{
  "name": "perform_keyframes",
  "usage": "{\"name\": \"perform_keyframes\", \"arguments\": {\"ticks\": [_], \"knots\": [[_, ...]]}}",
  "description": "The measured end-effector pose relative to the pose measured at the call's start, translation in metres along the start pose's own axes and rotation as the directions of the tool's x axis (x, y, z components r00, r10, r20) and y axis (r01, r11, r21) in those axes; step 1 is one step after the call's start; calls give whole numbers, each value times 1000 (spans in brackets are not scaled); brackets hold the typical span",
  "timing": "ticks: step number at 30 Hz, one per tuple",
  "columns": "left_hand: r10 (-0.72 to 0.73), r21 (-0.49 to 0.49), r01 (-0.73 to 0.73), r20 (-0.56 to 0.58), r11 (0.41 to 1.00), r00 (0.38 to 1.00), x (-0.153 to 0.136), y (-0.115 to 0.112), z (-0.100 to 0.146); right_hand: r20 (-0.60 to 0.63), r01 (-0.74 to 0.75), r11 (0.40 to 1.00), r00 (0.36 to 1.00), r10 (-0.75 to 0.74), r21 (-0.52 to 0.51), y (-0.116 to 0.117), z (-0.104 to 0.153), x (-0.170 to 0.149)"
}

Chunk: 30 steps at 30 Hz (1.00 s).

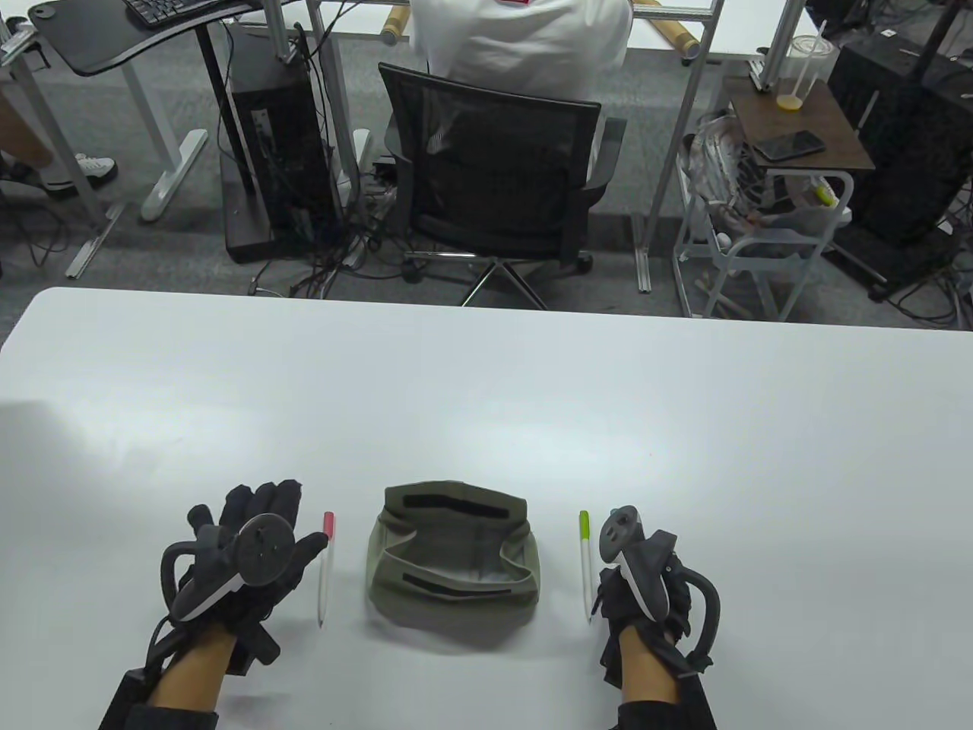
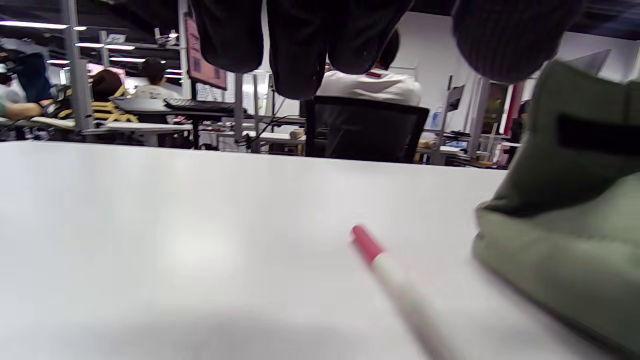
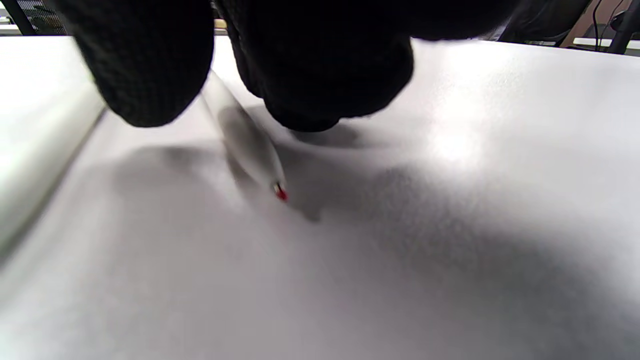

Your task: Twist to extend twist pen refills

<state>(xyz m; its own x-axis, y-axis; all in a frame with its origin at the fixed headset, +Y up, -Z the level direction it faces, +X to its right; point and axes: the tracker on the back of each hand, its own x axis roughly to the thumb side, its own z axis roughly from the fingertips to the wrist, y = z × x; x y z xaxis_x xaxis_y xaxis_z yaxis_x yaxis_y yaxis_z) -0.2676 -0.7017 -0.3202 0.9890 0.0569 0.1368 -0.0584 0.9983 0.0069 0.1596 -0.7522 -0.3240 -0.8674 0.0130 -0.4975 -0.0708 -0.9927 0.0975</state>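
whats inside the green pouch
The green pouch lies open between the two pens, and only its grey lining and black strips show. Nothing is visible inside, but its folded walls cover the bottom corners.

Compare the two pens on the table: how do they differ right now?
Cap colour: the red-capped pen versus the green-capped pen. Side: the red one lies left of the olive pouch, the green one right of it. Contact: the red one lies beside the left hand, contact unclear; the right hand is at the green one's lower end, grip unclear. Both have white barrels, caps pointing away from the person.
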Motion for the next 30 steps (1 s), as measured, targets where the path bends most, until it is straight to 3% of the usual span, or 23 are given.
{"name": "perform_keyframes", "arguments": {"ticks": [5,8,11,13,16,17,19,21,26,28,30], "knots": [[66,14,-68,89,998,994,41,22,-32,103,137,975,987,-121,-174,-35,20,12],[101,-71,-94,102,993,990,66,19,-55,257,305,918,936,-240,-253,-64,48,31],[-11,-184,28,89,983,996,82,10,-70,432,389,901,858,-277,-194,-82,74,60],[-99,-189,112,80,975,992,87,5,-73,537,383,916,801,-266,-117,-84,83,83],[-102,-153,111,67,982,993,83,-4,-77,601,283,959,772,-204,-38,-75,86,124],[-83,-143,91,63,985,995,82,-5,-78,607,210,976,783,-134,-56,-70,87,134],[-28,-127,34,48,991,998,77,-10,-78,666,28,996,745,35,-83,-53,89,160],[-28,-107,34,56,994,998,76,-11,-78,670,-56,996,738,84,-64,-34,86,172],[-60,-65,64,69,996,996,77,-11,-81,655,-135,991,749,101,1,0,83,163],[-58,-55,62,77,997,995,76,-13,-81,666,-150,984,725,178,-100,9,90,154],[-57,-41,60,72,997,996,75,-14,-82,675,-162,981,713,192,-107,12,93,153]]}}
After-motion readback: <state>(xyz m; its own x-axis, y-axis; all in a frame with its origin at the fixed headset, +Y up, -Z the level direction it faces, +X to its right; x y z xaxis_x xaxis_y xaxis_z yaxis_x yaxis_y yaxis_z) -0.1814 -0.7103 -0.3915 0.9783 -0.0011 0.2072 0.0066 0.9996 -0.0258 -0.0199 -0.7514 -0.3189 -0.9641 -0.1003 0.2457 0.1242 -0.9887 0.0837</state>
